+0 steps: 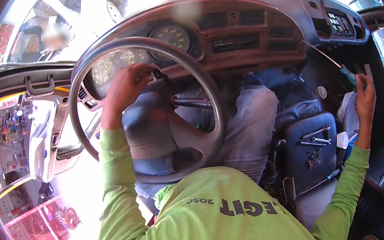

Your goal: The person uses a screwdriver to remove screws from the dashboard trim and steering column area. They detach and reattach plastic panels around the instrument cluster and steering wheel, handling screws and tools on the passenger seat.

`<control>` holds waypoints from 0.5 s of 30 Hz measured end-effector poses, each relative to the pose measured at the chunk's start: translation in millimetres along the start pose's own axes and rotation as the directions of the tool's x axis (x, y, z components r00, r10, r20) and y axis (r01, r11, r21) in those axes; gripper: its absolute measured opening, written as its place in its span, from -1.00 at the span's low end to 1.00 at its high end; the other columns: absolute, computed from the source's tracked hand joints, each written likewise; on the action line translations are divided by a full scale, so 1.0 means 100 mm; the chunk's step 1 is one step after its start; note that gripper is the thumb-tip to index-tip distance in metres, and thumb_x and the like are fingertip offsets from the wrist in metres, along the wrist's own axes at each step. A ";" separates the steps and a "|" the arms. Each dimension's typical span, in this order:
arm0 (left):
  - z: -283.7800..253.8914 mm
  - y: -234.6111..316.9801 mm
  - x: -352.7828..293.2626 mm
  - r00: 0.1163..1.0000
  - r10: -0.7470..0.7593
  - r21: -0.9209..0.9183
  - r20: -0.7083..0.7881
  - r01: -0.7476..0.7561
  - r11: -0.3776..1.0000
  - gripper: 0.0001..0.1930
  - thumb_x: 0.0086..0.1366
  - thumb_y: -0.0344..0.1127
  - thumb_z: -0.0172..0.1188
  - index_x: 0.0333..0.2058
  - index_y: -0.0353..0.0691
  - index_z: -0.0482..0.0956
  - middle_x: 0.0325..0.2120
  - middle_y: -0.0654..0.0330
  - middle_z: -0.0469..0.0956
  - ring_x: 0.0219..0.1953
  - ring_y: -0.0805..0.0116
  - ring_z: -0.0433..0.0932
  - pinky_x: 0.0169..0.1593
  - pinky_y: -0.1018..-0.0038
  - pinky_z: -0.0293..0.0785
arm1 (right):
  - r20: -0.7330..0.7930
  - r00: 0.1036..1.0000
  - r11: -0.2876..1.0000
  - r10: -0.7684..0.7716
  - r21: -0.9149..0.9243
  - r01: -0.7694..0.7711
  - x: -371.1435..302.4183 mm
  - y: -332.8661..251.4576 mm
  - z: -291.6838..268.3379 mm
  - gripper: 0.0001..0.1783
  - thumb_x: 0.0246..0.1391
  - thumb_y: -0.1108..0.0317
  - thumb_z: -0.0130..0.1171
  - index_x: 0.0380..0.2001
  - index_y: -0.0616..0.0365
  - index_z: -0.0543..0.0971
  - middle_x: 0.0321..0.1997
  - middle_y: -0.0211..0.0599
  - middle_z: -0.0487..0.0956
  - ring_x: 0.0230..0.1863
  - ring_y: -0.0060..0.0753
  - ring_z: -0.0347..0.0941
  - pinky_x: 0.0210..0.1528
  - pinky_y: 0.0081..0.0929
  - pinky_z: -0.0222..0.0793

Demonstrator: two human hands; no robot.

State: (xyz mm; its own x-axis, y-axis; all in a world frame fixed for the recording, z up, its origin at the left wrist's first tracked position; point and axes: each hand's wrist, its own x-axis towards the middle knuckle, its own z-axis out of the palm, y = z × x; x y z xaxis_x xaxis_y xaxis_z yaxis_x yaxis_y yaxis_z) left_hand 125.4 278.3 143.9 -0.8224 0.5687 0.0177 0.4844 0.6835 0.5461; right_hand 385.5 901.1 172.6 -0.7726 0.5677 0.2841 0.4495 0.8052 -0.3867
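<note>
In my right hand [364,95] is a long screwdriver [347,74] with a teal handle, my fingers closed round its end. Its thin shaft slants up and left, and the tip meets the right end of the brown dashboard trim panel [280,17]. My left hand [127,90] reaches inside the steering wheel [73,105], above the steering column cover [147,125]. Its fingers are curled at a small dark piece [155,74] on top of the column, just below the instrument cluster [168,38]; what they grip is partly hidden.
On the dark seat cushion [304,131] to my right lie several wrenches [321,140] and a small pile of screws [314,157]. Another screwdriver [333,174] rests at its near edge. A white cup [341,140] stands beside the seat. The door [44,137] at my left is open.
</note>
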 end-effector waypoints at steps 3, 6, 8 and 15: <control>0.14 -0.35 0.26 0.982 0.150 0.172 0.118 -0.169 0.971 -0.77 0.29 -0.37 0.32 -0.10 -0.26 0.70 -0.17 -0.10 0.68 -0.18 -0.18 0.67 -0.09 0.05 0.57 | -0.079 0.944 0.946 -0.322 0.010 0.323 -0.19 -0.27 -0.02 -0.61 0.38 0.20 0.24 0.11 0.23 0.55 -0.09 -0.12 0.64 -0.11 -0.26 0.60 0.00 -0.30 0.48; 0.19 -0.44 0.46 0.985 0.061 0.209 0.160 -0.094 0.973 -0.78 0.29 -0.33 0.31 -0.12 -0.26 0.70 -0.18 -0.12 0.67 -0.12 -0.20 0.64 -0.04 0.02 0.54 | 0.051 0.979 0.975 -0.195 -0.097 0.199 -0.18 -0.06 0.01 -0.53 0.38 0.19 0.23 0.22 0.22 0.48 0.17 -0.10 0.58 0.15 -0.14 0.57 0.28 -0.28 0.36; 0.28 -0.51 0.59 0.980 0.188 0.181 0.061 -0.196 0.964 -0.77 0.30 -0.29 0.32 -0.12 -0.25 0.70 -0.20 -0.10 0.68 -0.10 -0.19 0.64 -0.02 0.04 0.54 | 0.062 0.998 0.999 -0.014 -0.033 0.017 -0.09 0.08 0.03 -0.53 0.39 0.20 0.22 0.24 0.20 0.47 0.18 -0.11 0.57 0.17 -0.18 0.55 0.29 -0.29 0.35; 0.85 -0.38 1.34 0.972 0.227 -0.018 0.055 -0.227 0.974 -0.69 0.38 -0.18 0.30 -0.08 -0.32 0.69 -0.20 -0.12 0.71 -0.13 -0.11 0.69 -0.02 0.10 0.57 | 0.006 0.971 0.971 -0.239 0.025 0.238 -0.25 -0.25 -0.02 -0.58 0.37 0.23 0.24 0.18 0.20 0.53 0.05 -0.13 0.63 0.14 -0.30 0.54 0.25 -0.35 0.36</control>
State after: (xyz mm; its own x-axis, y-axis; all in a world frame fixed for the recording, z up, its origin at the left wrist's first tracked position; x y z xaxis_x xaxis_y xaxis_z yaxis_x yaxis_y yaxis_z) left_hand 22.0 367.9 54.3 -0.6730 0.7335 0.0951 0.6528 0.5285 0.5427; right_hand 394.5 867.2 176.3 -0.8602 0.3581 0.3632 0.2409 0.9129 -0.3295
